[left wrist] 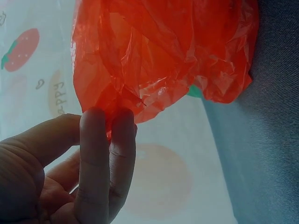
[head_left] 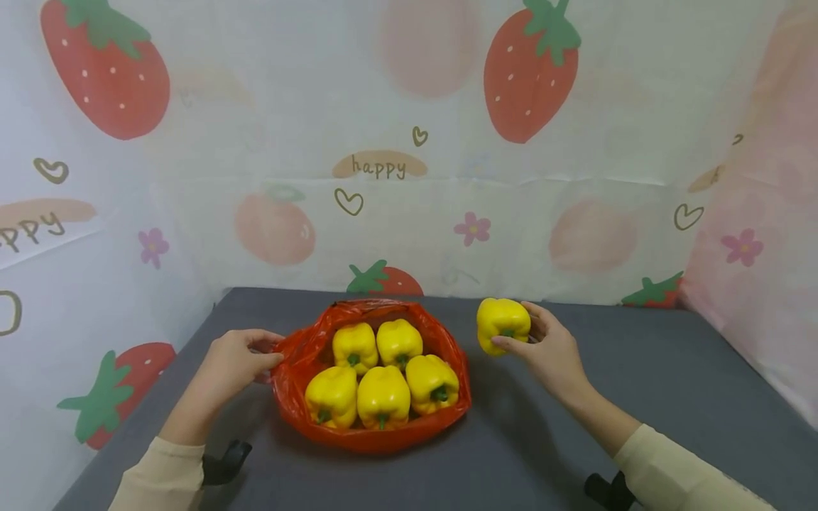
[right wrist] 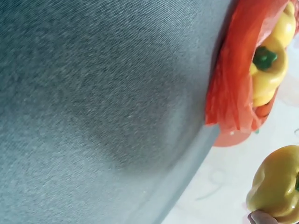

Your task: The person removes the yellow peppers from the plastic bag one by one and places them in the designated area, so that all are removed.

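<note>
A red plastic bag (head_left: pixel 371 441) lies with its mouth spread wide on the dark table. Inside it sit several yellow bell peppers (head_left: pixel 383 397) with green stems. My left hand (head_left: pixel 238 363) pinches the left edge of the bag's rim; the left wrist view shows thumb and fingers gathered on the thin red plastic (left wrist: pixel 140 60). To the right of the bag, my right hand (head_left: pixel 552 355) holds one yellow bell pepper (head_left: pixel 503 319) above the table. In the right wrist view that pepper (right wrist: pixel 278 184) is cut by the frame edge, with one fingertip showing under it.
The dark grey table (head_left: pixel 664 383) runs back to a white cloth wall (head_left: pixel 396 234) printed with strawberries, hearts and flowers. More of this cloth stands at the left and right sides. A dark strap piece (head_left: pixel 226 463) shows at the left wrist, another (head_left: pixel 610 491) at the right.
</note>
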`<state>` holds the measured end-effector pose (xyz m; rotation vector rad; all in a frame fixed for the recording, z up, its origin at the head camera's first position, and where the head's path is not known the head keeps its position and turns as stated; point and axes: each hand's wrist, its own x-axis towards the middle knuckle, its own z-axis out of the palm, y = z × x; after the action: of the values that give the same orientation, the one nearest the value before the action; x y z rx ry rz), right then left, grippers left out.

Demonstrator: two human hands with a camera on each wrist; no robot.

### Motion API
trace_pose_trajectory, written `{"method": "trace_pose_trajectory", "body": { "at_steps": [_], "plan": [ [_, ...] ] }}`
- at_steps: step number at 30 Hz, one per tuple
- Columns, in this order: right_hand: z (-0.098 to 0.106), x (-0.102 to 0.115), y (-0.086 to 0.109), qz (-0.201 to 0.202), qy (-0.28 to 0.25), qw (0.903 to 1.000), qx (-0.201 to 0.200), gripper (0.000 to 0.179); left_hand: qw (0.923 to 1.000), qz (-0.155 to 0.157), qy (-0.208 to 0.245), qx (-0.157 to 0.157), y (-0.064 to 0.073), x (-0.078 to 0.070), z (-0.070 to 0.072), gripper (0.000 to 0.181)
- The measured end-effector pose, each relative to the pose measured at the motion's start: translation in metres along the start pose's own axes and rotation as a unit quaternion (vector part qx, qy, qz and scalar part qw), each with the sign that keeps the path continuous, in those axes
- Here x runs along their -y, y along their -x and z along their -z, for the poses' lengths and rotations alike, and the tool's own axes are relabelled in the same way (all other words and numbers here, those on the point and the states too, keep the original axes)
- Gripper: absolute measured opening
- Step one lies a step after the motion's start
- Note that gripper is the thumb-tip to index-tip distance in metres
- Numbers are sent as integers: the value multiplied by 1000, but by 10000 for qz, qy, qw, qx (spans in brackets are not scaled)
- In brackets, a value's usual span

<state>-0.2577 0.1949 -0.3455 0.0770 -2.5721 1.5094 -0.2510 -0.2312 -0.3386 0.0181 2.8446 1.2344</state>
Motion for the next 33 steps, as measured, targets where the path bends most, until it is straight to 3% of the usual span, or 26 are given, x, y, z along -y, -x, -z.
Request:
{"method": "trace_pose_trajectory", "body": {
  "at_steps": [26,33],
  "plan": [
    [25,-25,-14,-409,128,9990,-80,90,9999,-24,122,-58,1,-1,-2,39],
    [25,-38,-18,-338,553,9979,-85,89,10000,-4,80,-29,0,0,-1,39]
  ]
}}
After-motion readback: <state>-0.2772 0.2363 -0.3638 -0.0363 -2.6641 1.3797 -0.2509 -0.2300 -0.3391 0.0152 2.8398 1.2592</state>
